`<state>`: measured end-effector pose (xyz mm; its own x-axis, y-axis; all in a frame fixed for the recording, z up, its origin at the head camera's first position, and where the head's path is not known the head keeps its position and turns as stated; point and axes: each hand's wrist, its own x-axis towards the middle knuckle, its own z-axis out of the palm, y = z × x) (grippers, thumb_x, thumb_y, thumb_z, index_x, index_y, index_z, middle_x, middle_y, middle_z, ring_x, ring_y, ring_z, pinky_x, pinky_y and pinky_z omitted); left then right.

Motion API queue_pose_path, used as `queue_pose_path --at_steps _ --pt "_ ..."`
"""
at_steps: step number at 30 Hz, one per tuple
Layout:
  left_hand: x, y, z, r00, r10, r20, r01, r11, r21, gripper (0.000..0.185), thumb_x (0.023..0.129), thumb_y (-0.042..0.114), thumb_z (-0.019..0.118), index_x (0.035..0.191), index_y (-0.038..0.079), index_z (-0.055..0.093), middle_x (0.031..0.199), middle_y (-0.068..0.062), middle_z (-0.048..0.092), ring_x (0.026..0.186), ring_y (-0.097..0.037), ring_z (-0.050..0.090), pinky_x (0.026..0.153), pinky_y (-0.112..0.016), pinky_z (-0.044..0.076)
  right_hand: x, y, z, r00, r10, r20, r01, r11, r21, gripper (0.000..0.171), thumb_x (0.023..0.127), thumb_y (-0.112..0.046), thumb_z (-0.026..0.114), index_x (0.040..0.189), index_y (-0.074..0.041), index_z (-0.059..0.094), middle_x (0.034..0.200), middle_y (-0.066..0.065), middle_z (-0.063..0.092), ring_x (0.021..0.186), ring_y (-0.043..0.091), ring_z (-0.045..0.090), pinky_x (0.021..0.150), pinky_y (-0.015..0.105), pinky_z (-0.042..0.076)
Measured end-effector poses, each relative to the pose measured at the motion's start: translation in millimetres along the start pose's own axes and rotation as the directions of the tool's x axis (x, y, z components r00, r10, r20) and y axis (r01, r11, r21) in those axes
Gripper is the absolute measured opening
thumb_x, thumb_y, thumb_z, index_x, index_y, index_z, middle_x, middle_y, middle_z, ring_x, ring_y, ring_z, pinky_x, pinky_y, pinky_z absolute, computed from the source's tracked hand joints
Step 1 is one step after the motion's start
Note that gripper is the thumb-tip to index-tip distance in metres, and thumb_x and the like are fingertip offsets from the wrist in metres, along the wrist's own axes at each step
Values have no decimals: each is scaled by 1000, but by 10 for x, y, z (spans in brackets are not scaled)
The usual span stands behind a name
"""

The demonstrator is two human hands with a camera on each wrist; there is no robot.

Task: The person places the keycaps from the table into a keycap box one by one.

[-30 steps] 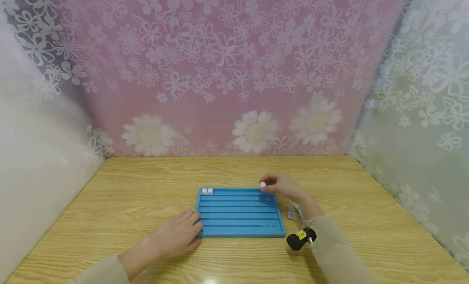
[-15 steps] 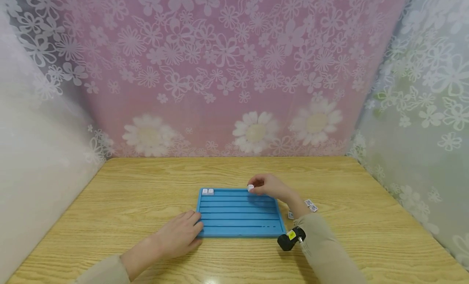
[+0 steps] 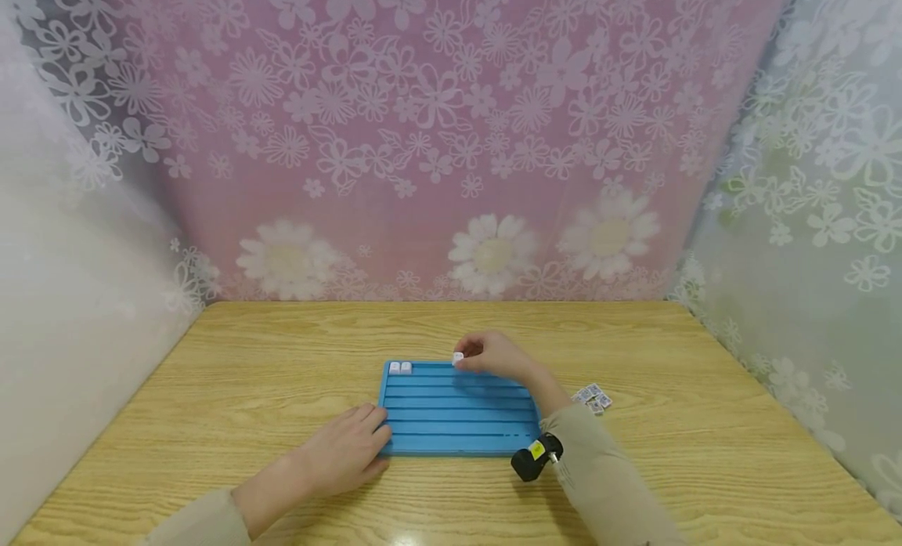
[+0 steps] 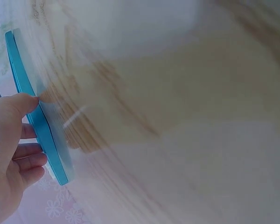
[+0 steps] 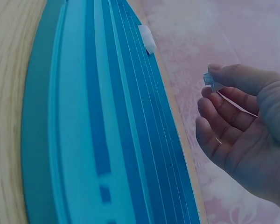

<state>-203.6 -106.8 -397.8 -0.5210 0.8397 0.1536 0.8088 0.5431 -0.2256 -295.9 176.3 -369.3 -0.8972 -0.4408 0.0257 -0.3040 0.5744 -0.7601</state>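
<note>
A blue ridged tray (image 3: 458, 453) lies on the table, two white keycaps (image 3: 400, 368) side by side in its far left corner. My left hand (image 3: 344, 453) holds the tray's left edge; in the left wrist view the thumb lies on the tray's rim (image 4: 45, 137) and the fingers reach to its other side. Between thumb and fingertips, my right hand (image 3: 499, 353) pinches another white keycap (image 3: 458, 358) above the far edge, right of the placed pair. In the right wrist view this keycap (image 5: 208, 79) is apart from the tray, its hollow underside partly visible.
Several loose keycaps (image 3: 594, 397) lie grouped on the wooden table (image 3: 282, 342) right of the tray, partly behind the right forearm. A black wrist camera (image 3: 537, 456) hangs from the right sleeve near the tray's front right corner. Floral curtains (image 3: 486, 139) surround the table.
My right hand has moved left along the tray's far edge with the pinched keycap, uncovering more loose keycaps on the right. The left hand and tray stay put.
</note>
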Motion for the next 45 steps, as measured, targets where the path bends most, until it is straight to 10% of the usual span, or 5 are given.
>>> queue_pose_path --at_steps 45 --pt "-22 14 -3 1000 -9 20 9 1000 28 38 88 40 59 104 6 58 109 -9 53 99 -21 50 89 -35 45 466 -82 434 999 -50 -13 48 994 -99 15 82 -21 71 89 -10 64 82 1 58 74 16 53 67 31 47"
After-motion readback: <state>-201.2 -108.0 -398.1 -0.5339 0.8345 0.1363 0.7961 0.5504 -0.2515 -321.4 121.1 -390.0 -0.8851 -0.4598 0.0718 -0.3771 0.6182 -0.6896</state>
